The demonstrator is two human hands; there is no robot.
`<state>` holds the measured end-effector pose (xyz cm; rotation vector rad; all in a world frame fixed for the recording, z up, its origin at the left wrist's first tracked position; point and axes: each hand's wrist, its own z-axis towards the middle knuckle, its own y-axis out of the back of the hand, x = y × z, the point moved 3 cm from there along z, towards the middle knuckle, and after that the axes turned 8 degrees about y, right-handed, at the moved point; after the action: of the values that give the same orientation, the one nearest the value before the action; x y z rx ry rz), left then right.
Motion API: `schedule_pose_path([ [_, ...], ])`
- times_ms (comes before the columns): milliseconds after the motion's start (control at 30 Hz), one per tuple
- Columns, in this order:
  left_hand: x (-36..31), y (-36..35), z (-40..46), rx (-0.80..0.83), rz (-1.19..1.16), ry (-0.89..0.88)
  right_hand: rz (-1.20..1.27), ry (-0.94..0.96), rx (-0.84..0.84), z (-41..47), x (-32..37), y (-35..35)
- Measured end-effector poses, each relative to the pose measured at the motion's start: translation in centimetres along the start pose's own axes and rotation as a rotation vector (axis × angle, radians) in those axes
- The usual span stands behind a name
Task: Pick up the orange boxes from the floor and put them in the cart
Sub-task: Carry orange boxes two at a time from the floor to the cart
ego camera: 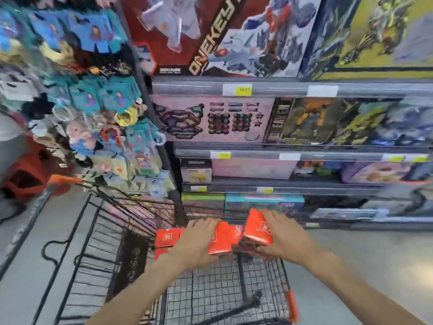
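My left hand (196, 240) grips an orange box (221, 240) over the black wire cart (210, 296). My right hand (283, 238) holds a second orange box (257, 228), tilted, just to the right of the first. Both boxes hang over the far end of the cart's basket. Another orange box (166, 238) lies inside the cart at the far left, beside my left hand. The picture is blurred by motion.
Store shelves (293, 90) with toy boxes stand right behind the cart. A rack of hanging keychains and plush toys (93, 118) is on the left. The cart's orange handle (63, 179) is at the left; grey floor (365, 259) lies to the right.
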<state>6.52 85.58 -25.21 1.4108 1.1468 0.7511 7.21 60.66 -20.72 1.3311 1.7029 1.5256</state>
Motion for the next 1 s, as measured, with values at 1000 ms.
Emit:
schedule_pose_path([
  [1000,4.0,-31.0,9.4,0.084,0.069,0.098,-0.112,-0.040,0.046,7.5,-7.8,-25.8],
])
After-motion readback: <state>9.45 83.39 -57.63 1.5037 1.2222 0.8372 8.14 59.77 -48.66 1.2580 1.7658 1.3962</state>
